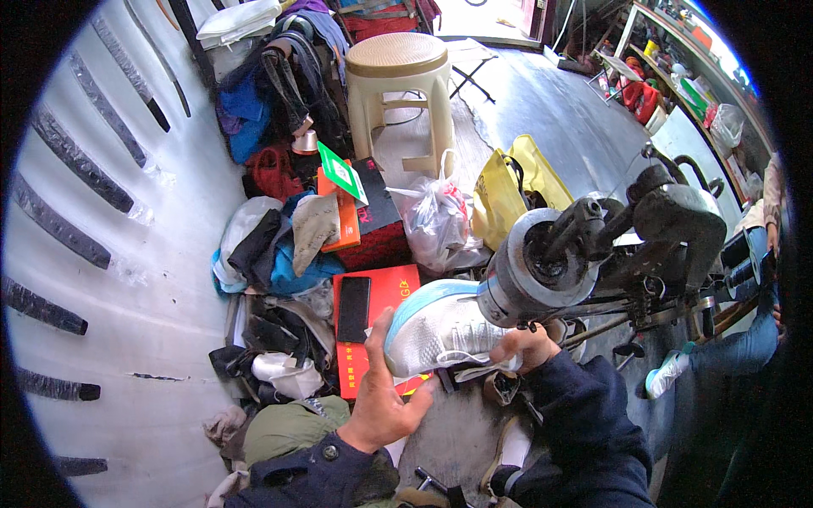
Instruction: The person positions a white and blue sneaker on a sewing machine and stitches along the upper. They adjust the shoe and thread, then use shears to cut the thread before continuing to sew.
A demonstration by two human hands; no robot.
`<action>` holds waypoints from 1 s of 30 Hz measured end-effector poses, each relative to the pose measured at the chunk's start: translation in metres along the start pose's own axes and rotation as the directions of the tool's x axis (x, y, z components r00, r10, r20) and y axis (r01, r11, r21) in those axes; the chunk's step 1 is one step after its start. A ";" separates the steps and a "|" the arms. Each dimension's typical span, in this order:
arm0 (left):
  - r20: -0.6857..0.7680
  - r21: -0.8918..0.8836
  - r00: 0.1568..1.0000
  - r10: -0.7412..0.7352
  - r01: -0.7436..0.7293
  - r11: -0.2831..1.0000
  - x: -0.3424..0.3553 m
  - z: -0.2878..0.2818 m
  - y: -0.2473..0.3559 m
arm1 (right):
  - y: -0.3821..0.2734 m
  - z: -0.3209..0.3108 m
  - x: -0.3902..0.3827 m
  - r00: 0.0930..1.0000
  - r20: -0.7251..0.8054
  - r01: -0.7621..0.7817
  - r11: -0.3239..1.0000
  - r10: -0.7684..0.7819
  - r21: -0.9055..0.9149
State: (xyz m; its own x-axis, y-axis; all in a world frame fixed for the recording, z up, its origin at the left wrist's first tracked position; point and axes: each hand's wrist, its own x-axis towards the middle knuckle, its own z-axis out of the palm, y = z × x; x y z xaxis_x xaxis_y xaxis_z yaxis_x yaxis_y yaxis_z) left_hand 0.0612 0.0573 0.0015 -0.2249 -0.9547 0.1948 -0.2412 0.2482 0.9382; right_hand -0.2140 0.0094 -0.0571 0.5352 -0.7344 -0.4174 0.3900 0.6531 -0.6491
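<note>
Both hands (385,398) grip sneaker (436,330), prob.

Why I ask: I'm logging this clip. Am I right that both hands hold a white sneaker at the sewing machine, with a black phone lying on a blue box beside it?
Not quite. In the head view the left hand and right hand do hold the white sneaker at the sewing machine, but the black phone lies on a red box, not a blue one.
</note>
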 end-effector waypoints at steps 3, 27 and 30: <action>0.023 -0.012 1.000 0.004 -0.003 1.000 0.002 0.004 0.002 | 0.014 -0.023 0.006 0.999 -0.040 0.030 0.996 -0.034 -0.082; -0.035 0.562 0.878 0.477 -0.378 0.736 -0.022 -0.009 -0.001 | 0.002 -0.012 -0.007 0.987 0.012 0.157 0.983 -0.159 0.093; -0.012 0.557 0.881 0.473 -0.387 0.735 -0.024 -0.011 0.002 | -0.007 0.000 -0.007 0.994 -0.030 0.101 0.995 -0.100 0.022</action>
State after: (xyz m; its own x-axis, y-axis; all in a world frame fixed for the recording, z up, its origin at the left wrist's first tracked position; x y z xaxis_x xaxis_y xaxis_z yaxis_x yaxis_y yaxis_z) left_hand 0.0760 0.0789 0.0022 -0.3007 -0.7259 0.6185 -0.6160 0.6430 0.4551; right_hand -0.2208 0.0103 -0.0501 0.4705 -0.8015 -0.3691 0.4583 0.5794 -0.6739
